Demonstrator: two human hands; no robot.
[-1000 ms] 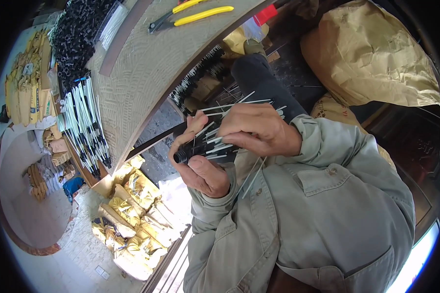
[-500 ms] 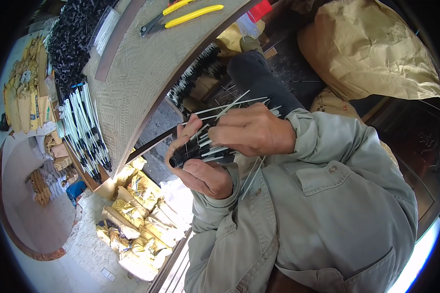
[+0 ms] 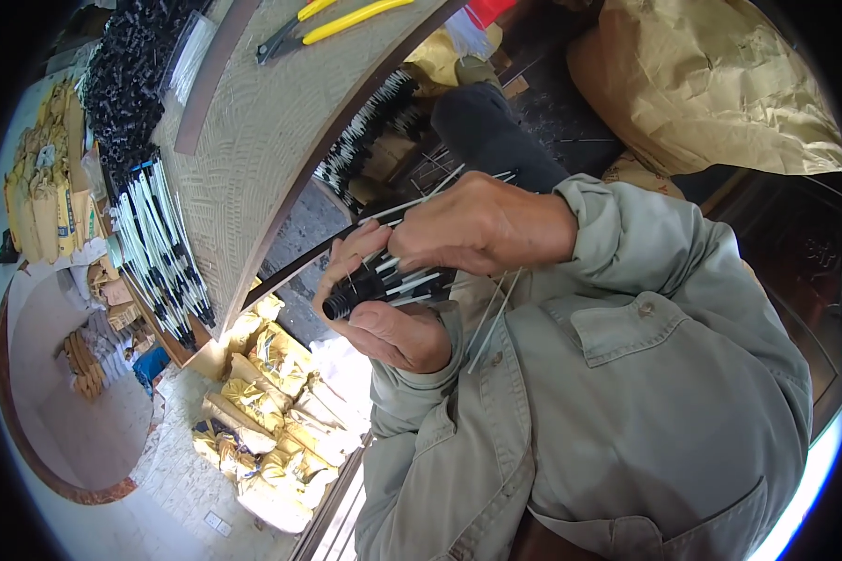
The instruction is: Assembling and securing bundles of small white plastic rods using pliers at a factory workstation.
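My left hand (image 3: 393, 327) grips a small bundle of thin white rods with black end caps (image 3: 384, 283), the black ends pointing left. My right hand (image 3: 482, 224) lies over the same bundle from above, its fingers closed on several white rods that stick out toward the upper right. Both hands are held close to my chest, over the grey-green shirt (image 3: 627, 402). A few loose rods hang down below the hands against the shirt.
A woven-topped table (image 3: 253, 140) lies at the upper left, with yellow-handled pliers (image 3: 337, 19), a heap of black caps (image 3: 136, 84) and rows of finished white-and-black rods (image 3: 159, 252). More rods sit under the table edge (image 3: 374, 131). A brown paper sack (image 3: 711, 84) is at the upper right.
My hands stay together on the bundle. My right hand's fingers have shifted slightly along the white rods, and the hands sit a little lower in the view.
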